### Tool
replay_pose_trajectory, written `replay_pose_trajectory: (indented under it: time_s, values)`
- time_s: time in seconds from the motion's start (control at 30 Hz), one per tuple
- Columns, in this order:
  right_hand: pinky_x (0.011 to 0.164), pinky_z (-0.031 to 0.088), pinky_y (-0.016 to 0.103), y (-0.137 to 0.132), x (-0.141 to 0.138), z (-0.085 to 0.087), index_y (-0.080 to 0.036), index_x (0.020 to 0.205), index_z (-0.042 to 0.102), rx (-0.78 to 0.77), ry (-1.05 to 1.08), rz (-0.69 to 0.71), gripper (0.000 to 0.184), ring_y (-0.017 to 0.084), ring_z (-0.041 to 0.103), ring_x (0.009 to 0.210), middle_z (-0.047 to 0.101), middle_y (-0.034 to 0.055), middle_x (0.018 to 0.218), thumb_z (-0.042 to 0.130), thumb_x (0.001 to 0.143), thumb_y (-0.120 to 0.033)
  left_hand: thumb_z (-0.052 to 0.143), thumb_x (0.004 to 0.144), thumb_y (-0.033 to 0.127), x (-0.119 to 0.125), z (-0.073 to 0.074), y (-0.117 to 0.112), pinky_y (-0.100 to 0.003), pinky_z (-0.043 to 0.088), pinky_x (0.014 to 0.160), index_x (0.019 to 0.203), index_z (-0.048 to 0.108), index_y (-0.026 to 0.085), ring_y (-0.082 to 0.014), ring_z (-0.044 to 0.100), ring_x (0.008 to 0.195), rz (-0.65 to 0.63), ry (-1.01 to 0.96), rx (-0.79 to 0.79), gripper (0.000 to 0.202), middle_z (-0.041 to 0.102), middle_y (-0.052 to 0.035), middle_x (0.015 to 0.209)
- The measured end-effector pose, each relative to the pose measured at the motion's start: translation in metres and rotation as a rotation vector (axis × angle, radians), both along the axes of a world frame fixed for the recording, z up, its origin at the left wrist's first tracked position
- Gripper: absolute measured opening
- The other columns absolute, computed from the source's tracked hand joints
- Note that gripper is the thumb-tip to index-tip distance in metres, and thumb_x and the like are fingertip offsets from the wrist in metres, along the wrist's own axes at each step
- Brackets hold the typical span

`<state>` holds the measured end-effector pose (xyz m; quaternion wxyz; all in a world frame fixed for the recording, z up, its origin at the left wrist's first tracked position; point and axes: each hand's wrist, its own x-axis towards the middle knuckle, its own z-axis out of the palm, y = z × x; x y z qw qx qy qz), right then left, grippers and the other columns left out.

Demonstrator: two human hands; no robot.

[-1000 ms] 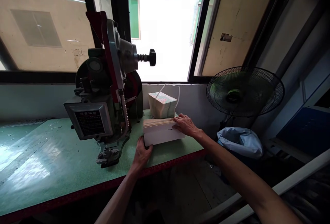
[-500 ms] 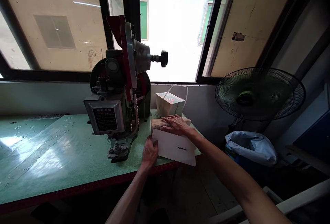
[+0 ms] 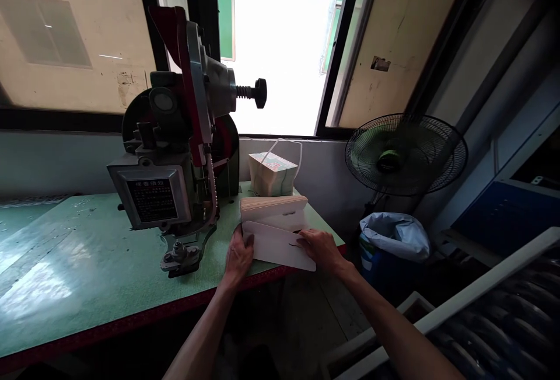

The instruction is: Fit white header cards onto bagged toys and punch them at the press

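Note:
A white card (image 3: 272, 244) with rounded corners and a dark curved slit lies at the table's front edge, its near side reaching past it. My left hand (image 3: 238, 256) grips the card's left end, thumb on top. At the other end, the fingers of my right hand (image 3: 321, 247) are closed on the card beside the slit, partly hiding it. Just behind is a stack of thin cards (image 3: 268, 207) seen edge-on, with another slit white card sloping down its front. A strapped bundle of printed cards (image 3: 273, 177) stands behind the stack.
A heavy machine (image 3: 175, 135) with a red guard and black knob stands left of my hands on the green table (image 3: 109, 269). To the right are a fan (image 3: 406, 155) and a bin with a white liner (image 3: 396, 237). A pale rail (image 3: 485, 281) runs along the lower right.
My right hand has left the top of the stack and moved down to the white card's right end. A slit card now shows at the stack's front. The view has shifted right.

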<state>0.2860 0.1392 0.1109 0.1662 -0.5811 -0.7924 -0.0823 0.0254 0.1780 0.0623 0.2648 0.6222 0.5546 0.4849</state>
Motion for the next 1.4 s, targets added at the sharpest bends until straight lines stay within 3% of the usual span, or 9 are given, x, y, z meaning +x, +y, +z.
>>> replay_pose_trajectory:
  time_s: [0.13,0.27,0.43,0.57,0.73,0.83,1.03,1.2,1.4]
  values:
    - [0.076,0.043,0.027,0.019,0.004,0.016,-0.024,0.101,0.073,0.166,-0.011,0.076,0.023,0.02,0.067,0.097,0.077,0.0047,0.1,0.05,0.104,-0.024,0.055,0.095,0.04,-0.003,-0.002,0.0,-0.047,0.051,0.103,0.145,0.047,0.015,-0.0328,0.062,0.127,-0.006,-0.074,0.052,0.057,0.064,-0.0187,0.138]
    - [0.091,0.043,0.029,0.053,0.0,0.032,-0.024,0.105,0.074,0.303,-0.033,0.169,0.02,0.02,0.064,0.105,0.078,0.0046,0.108,0.054,0.103,-0.022,0.054,0.096,0.04,-0.002,-0.001,0.004,-0.047,0.052,0.102,0.14,0.053,0.019,-0.0311,0.065,0.121,-0.001,-0.088,0.08,0.049,0.069,-0.0142,0.129]
    - [0.087,0.044,0.03,0.083,0.0,0.021,-0.024,0.104,0.074,0.306,-0.096,0.142,0.019,0.021,0.064,0.102,0.078,0.0038,0.102,0.055,0.103,-0.021,0.051,0.097,0.036,-0.002,-0.001,0.009,-0.049,0.052,0.101,0.135,0.056,0.017,-0.0325,0.066,0.117,-0.013,-0.032,0.066,0.043,0.07,-0.0151,0.124]
    - [0.081,0.043,0.031,0.086,0.0,0.015,-0.023,0.099,0.073,0.307,-0.154,0.096,0.018,0.022,0.063,0.095,0.077,0.0039,0.095,0.056,0.102,-0.019,0.05,0.096,0.033,-0.001,-0.002,0.01,-0.049,0.052,0.1,0.134,0.056,0.016,-0.0335,0.065,0.119,-0.002,0.029,0.046,0.042,0.069,-0.017,0.126]
    - [0.094,0.042,0.036,0.082,-0.003,0.026,-0.021,0.107,0.069,0.468,-0.149,0.088,0.015,0.025,0.058,0.105,0.074,0.0074,0.104,0.054,0.101,-0.018,0.048,0.097,0.032,0.004,0.0,0.008,-0.048,0.053,0.097,0.14,0.051,0.015,-0.0339,0.065,0.118,0.024,0.068,0.018,0.046,0.066,-0.0183,0.129]
    - [0.094,0.041,0.037,0.083,-0.002,0.028,-0.021,0.102,0.067,0.504,-0.206,0.103,0.012,0.026,0.055,0.104,0.071,0.0074,0.105,0.055,0.1,-0.017,0.045,0.097,0.03,0.006,0.001,0.006,-0.049,0.052,0.099,0.141,0.049,0.015,-0.0351,0.063,0.121,0.015,0.098,0.009,0.046,0.065,-0.019,0.132]
    - [0.097,0.038,0.039,0.087,0.009,0.01,-0.019,0.1,0.064,0.572,-0.263,0.065,0.012,0.027,0.052,0.103,0.068,0.009,0.103,0.054,0.099,-0.014,0.046,0.097,0.03,0.006,0.0,0.005,-0.049,0.051,0.1,0.138,0.052,0.015,-0.0344,0.063,0.122,0.033,0.118,0.0,0.044,0.066,-0.0184,0.13]
    - [0.091,0.038,0.039,0.092,0.009,0.008,-0.019,0.096,0.064,0.492,-0.265,0.047,0.018,0.027,0.051,0.098,0.065,0.011,0.1,0.047,0.102,-0.017,0.047,0.097,0.032,0.005,0.001,0.003,-0.052,0.049,0.103,0.14,0.051,0.017,-0.0362,0.062,0.125,0.022,0.075,-0.012,0.046,0.067,-0.0176,0.129]
    - [0.091,0.039,0.04,0.093,0.005,0.014,-0.019,0.1,0.069,0.356,-0.267,0.068,0.023,0.029,0.052,0.105,0.067,0.013,0.106,0.047,0.103,-0.017,0.048,0.097,0.032,0.005,0.0,0.004,-0.054,0.05,0.103,0.139,0.052,0.017,-0.0364,0.063,0.124,0.011,0.066,0.007,0.045,0.067,-0.0174,0.129]
